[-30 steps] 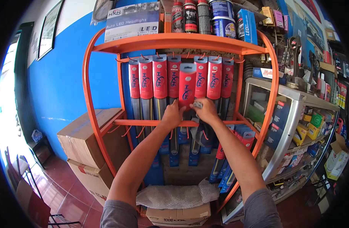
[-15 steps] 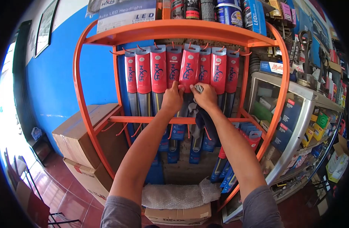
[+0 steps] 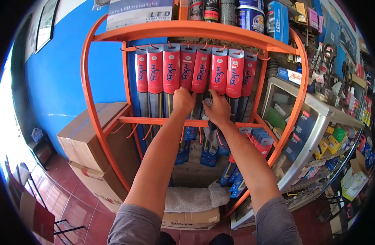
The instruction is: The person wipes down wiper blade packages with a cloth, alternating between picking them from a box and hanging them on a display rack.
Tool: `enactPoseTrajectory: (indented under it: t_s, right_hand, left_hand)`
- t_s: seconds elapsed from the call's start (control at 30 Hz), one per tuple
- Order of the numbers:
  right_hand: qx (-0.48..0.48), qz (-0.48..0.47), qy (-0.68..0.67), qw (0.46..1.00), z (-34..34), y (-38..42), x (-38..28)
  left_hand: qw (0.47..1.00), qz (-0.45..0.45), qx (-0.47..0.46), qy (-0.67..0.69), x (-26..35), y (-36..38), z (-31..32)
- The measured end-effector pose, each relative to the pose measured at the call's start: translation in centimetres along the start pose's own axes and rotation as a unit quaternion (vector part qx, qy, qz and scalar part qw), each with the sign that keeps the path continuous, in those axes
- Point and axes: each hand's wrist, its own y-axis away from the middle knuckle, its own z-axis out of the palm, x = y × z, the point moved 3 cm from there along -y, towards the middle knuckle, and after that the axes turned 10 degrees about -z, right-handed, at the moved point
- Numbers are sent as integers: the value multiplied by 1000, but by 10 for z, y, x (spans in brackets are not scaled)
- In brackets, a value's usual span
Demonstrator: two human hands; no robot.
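Red-and-blue wiper packages (image 3: 171, 69) hang in a row from hooks on an orange metal rack (image 3: 195, 29). My left hand (image 3: 183, 100) is at the lower edge of the red part of a middle package (image 3: 188, 67), fingers curled; whether it grips the package is hidden. My right hand (image 3: 218, 107) is closed around a grey cloth (image 3: 210, 136), which hangs below it past the middle bar. Its fingertips are by the bottom of the red part of another package (image 3: 219, 73).
Cardboard boxes (image 3: 87, 132) stand at the left of the rack. A glass display case (image 3: 318, 112) is at the right. Bubble wrap (image 3: 195, 199) lies on a box below. Cans and a headlight box (image 3: 140, 14) sit on the top shelf.
The central package that hung forward between my hands now hangs further back, tilted, in line with the row. My hands have moved slightly apart. The view has shifted a little.
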Motion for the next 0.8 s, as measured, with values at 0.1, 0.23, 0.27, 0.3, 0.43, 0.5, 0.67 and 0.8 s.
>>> enactPoseTrajectory:
  t_s: [0.1, 0.23, 0.27, 0.3, 0.43, 0.5, 0.67, 0.8]
  right_hand:
    - [-4, 70, -47, 996, -4, -5, 11]
    - [-79, 69, -85, 991, -24, -25, 4]
    - [-32, 48, -95, 994, -32, -34, -4]
    - [-36, 46, -101, 993, -41, -47, -15]
    - [-17, 75, -109, 991, -85, -95, -83]
    - [-60, -20, -147, 987, -98, -112, -132]
    - [-131, -65, -267, 953, -110, -139, -253]
    - [-226, -85, -340, 909, -114, -148, -351]
  left_hand:
    - [997, -6, -61, -43, -23, -9, -26]
    - [984, -37, -174, -10, -39, -4, -61]
    - [980, -65, -186, 16, -41, 0, -71]
    - [980, -72, -184, 13, -41, 1, -81]
    - [969, -106, -219, -48, -34, 18, -128]
    - [965, -128, -220, -66, -26, 39, -164]
    - [965, -203, -166, -30, -21, 95, -285]
    - [938, -304, -131, -102, -43, 141, -405]
